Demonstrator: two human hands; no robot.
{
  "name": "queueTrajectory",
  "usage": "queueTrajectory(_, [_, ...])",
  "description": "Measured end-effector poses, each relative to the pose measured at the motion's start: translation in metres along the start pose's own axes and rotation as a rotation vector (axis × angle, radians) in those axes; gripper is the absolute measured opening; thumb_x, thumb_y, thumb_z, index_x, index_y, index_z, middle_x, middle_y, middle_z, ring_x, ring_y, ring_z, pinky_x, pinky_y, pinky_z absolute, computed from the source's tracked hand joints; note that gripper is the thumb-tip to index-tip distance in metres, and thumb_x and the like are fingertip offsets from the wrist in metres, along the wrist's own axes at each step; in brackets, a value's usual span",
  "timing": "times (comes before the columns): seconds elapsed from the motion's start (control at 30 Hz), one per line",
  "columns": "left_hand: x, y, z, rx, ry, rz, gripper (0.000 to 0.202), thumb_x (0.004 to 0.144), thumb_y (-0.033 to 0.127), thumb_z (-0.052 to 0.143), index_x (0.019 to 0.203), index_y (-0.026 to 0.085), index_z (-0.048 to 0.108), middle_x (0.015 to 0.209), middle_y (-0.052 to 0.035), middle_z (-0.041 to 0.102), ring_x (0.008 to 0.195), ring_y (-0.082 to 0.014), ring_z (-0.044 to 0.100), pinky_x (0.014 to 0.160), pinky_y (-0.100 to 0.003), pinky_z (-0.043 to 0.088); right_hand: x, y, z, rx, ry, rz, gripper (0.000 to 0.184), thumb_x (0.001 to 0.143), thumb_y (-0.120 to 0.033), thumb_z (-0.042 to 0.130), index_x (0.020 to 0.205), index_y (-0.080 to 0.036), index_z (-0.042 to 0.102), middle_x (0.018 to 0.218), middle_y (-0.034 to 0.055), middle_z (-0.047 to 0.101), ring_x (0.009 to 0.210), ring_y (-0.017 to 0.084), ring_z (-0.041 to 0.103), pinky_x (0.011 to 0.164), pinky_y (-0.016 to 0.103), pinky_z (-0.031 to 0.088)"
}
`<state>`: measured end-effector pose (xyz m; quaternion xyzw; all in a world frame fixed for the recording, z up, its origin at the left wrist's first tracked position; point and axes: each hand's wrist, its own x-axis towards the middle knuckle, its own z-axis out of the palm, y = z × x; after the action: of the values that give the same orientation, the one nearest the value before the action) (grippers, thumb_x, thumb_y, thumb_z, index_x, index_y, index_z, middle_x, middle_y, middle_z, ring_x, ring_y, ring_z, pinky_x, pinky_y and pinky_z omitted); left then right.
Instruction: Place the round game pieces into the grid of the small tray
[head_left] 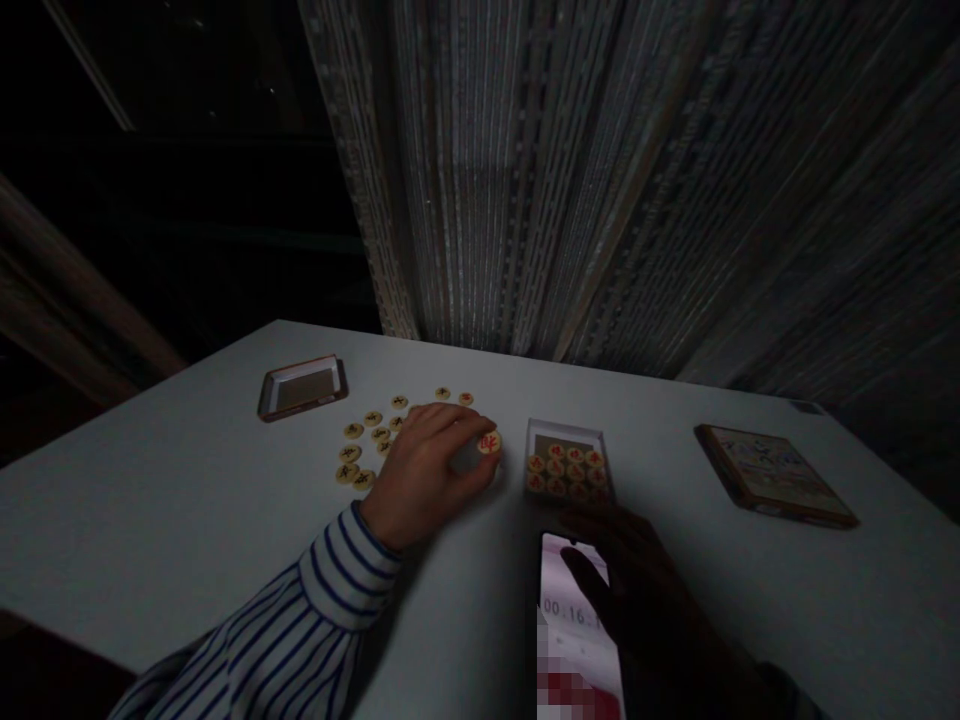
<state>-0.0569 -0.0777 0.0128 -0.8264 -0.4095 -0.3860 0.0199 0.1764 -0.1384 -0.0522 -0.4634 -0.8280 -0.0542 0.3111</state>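
My left hand (435, 465) is closed in a pinch, thumb and forefinger on a round xiangqi piece (490, 443) with a red character. Beyond and to the left of that hand, several pieces with black characters (350, 454) lie loose, partly covered by it. A small piece with a red mark (466, 398) lies just past the fingers. Right of the held piece stands a shallow box (566, 432) with rows of red-character pieces (575, 472). My right hand (637, 570), dark in shadow, reaches the box's near edge, thumb apart from the fingers; whether it touches is unclear.
Under my right hand a lit phone (576, 630) shows a running timer. An open tray-like lid (304, 388) lies at the far left of the white table (225, 540). A flat patterned box (772, 472) is at the right. A striped curtain (510, 180) hangs behind the table.
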Motion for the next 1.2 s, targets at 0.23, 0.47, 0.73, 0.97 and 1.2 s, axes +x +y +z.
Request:
queueTrajectory(0.23, [0.024, 0.013, 0.033, -0.120, 0.096, -0.096, 0.023, 0.078, 0.021, 0.058, 0.100, 0.019, 0.062, 0.092, -0.0058, 0.062, 0.090, -0.0204, 0.056, 0.081, -0.039, 0.045, 0.002, 0.004, -0.002, 0.009, 0.093, 0.006, 0.022, 0.085, -0.025, 0.047, 0.103, -0.023, 0.061, 0.094, 0.0070, 0.068, 0.089, 0.021, 0.062, 0.073, 0.038, 0.052])
queueTrajectory(0.47, [0.002, 0.010, 0.055, -0.149, 0.157, -0.043, 0.023, 0.077, 0.019, 0.058, 0.100, 0.019, 0.058, 0.092, -0.0057, 0.064, 0.089, -0.0200, 0.059, 0.080, -0.038, 0.048, 0.012, 0.005, -0.015, 0.068, 0.102, 0.019, 0.021, 0.088, -0.022, 0.043, 0.097, -0.020, 0.062, 0.090, 0.0076, 0.068, 0.084, 0.019, 0.063, 0.071, 0.035, 0.054])
queueTrajectory(0.73, [-0.003, 0.004, 0.060, -0.136, 0.199, 0.018, 0.024, 0.078, 0.023, 0.062, 0.100, 0.021, 0.054, 0.088, -0.0046, 0.066, 0.084, -0.0194, 0.060, 0.076, -0.036, 0.049, 0.078, 0.019, -0.035, 0.291, -0.035, 0.015, 0.019, 0.087, -0.023, 0.047, 0.100, -0.019, 0.061, 0.090, 0.0068, 0.067, 0.081, 0.017, 0.062, 0.069, 0.030, 0.052])
queueTrajectory(0.97, [-0.003, 0.006, 0.059, -0.202, 0.169, 0.073, 0.026, 0.079, 0.017, 0.059, 0.104, 0.022, 0.054, 0.086, -0.0032, 0.067, 0.080, -0.0168, 0.061, 0.072, -0.033, 0.049, 0.097, 0.016, -0.023, 0.545, -0.146, 0.109, 0.016, 0.085, -0.026, 0.052, 0.091, -0.019, 0.065, 0.082, 0.0027, 0.068, 0.075, 0.013, 0.062, 0.066, 0.025, 0.049])
queueTrajectory(1.2, [-0.002, 0.013, 0.054, -0.216, 0.210, 0.095, 0.026, 0.077, 0.017, 0.061, 0.103, 0.021, 0.055, 0.086, -0.0032, 0.068, 0.080, -0.0162, 0.062, 0.071, -0.033, 0.048, 0.094, 0.013, -0.023, 0.784, -0.179, 0.291, 0.016, 0.081, -0.032, 0.058, 0.082, -0.019, 0.068, 0.078, 0.0020, 0.070, 0.072, 0.015, 0.064, 0.063, 0.025, 0.051])
